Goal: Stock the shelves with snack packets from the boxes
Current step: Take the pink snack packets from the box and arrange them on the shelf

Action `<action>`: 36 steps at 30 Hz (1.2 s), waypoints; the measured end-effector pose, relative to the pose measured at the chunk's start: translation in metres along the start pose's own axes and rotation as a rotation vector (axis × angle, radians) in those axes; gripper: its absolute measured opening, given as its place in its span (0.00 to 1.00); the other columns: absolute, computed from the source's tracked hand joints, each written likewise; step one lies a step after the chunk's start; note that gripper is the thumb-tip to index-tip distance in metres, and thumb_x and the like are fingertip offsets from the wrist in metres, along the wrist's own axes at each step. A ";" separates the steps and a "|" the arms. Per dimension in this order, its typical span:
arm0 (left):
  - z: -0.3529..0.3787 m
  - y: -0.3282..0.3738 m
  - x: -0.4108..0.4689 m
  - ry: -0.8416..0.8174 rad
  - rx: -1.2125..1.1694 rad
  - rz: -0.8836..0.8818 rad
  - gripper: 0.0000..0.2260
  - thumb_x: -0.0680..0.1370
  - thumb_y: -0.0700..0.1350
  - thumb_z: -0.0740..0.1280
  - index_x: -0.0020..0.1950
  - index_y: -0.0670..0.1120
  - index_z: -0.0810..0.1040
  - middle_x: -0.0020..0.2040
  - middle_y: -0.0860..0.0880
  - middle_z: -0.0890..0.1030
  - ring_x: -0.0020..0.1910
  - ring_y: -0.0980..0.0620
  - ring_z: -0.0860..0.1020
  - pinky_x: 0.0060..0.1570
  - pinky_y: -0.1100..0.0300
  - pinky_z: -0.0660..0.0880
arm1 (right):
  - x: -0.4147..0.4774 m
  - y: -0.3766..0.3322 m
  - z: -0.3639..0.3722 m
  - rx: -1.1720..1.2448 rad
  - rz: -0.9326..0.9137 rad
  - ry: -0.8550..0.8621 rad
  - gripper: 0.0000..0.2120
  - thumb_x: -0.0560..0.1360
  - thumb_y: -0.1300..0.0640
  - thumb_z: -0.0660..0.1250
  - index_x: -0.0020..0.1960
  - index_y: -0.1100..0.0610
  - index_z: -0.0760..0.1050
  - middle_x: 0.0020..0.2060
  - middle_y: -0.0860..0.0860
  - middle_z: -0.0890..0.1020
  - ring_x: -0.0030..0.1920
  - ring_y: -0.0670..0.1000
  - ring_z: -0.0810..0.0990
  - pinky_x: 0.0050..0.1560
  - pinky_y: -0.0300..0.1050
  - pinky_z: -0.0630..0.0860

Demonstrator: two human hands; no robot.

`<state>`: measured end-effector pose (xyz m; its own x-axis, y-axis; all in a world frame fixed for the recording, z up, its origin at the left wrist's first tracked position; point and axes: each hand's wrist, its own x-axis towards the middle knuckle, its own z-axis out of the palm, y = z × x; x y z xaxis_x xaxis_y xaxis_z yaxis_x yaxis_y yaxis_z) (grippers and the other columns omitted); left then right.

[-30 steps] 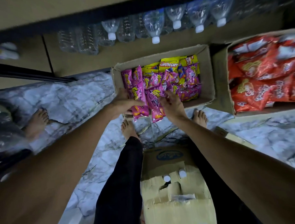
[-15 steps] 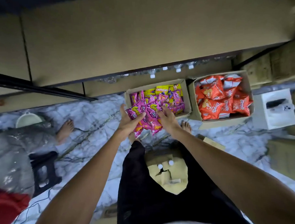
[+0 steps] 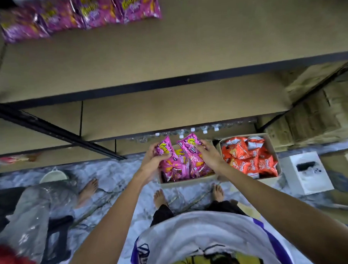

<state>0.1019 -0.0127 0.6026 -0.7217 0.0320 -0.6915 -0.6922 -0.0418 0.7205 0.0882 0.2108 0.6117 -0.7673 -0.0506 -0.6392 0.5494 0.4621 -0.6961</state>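
Both hands hold a bunch of pink packets (image 3: pixel 183 159) between them, above the left box (image 3: pixel 188 182) on the floor. The left hand (image 3: pixel 155 162) curls its fingers round the bunch's left side, and the right hand (image 3: pixel 209 155) grips its right side. The packets carry yellow lettering that seems to begin "Co"; the rest is too blurred to read. More pink and yellow packets lie in the box beneath. Just to its right, a second box (image 3: pixel 273 147) holds orange packets (image 3: pixel 248 156) whose logos are unreadable. At the far left corner of the upper shelf (image 3: pixel 165 52) lies a pink row (image 3: pixel 80 14), its print blurred. Bottles (image 3: pixel 192 130) show under the lowest shelf's edge.
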 end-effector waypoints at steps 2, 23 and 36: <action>-0.002 0.015 -0.005 0.026 -0.017 0.041 0.32 0.66 0.36 0.78 0.67 0.50 0.72 0.55 0.39 0.80 0.42 0.45 0.83 0.42 0.49 0.81 | -0.003 -0.009 -0.009 -0.019 -0.035 0.004 0.26 0.83 0.41 0.56 0.78 0.50 0.61 0.70 0.54 0.73 0.60 0.58 0.80 0.60 0.52 0.75; 0.002 0.182 -0.033 0.267 -0.072 0.499 0.33 0.65 0.37 0.81 0.64 0.44 0.67 0.55 0.43 0.82 0.50 0.50 0.82 0.51 0.54 0.81 | -0.001 -0.175 -0.080 0.022 -0.594 -0.113 0.27 0.70 0.53 0.78 0.66 0.50 0.70 0.53 0.47 0.84 0.50 0.43 0.85 0.47 0.34 0.80; -0.015 0.242 -0.058 0.255 -0.330 0.492 0.34 0.69 0.29 0.74 0.68 0.45 0.61 0.56 0.38 0.79 0.50 0.42 0.84 0.55 0.48 0.79 | 0.023 -0.258 -0.101 -0.091 -0.701 -0.181 0.24 0.69 0.47 0.78 0.61 0.48 0.74 0.51 0.48 0.86 0.47 0.49 0.86 0.56 0.55 0.82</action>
<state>-0.0240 -0.0398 0.8165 -0.9022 -0.3054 -0.3045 -0.2134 -0.2973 0.9306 -0.1052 0.1801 0.8099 -0.8580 -0.5033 -0.1024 -0.0868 0.3386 -0.9369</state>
